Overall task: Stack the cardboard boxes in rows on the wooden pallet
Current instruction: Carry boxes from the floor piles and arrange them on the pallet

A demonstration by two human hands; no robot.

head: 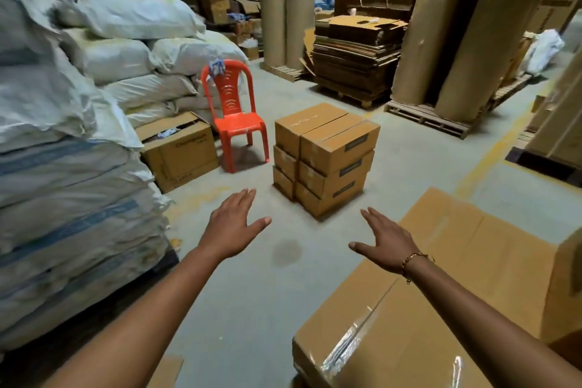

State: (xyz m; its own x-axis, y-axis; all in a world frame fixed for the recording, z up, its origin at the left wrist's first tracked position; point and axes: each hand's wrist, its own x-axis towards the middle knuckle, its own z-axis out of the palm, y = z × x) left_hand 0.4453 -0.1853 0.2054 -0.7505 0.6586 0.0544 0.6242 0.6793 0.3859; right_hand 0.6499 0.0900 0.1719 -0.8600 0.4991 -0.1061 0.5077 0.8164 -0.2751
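A small stack of sealed cardboard boxes (pixel 327 157), three layers high and two wide, stands on the concrete floor ahead of me. Both my arms reach forward toward it, apart from it. My left hand (pixel 234 225) is held out flat with straight fingers and holds nothing. My right hand (pixel 385 241), with a chain bracelet at the wrist, is also spread and empty, hovering over the edge of large taped cardboard boxes (pixel 409 309) at the lower right. No pallet shows under these boxes.
White sacks (pixel 63 151) are piled high on the left. An open carton (pixel 181 151) and a red plastic chair (pixel 234 116) stand beside the stack. Flat cardboard sheets (pixel 356 53) and paper rolls (pixel 456 53) sit on wooden pallets (pixel 428 116) behind.
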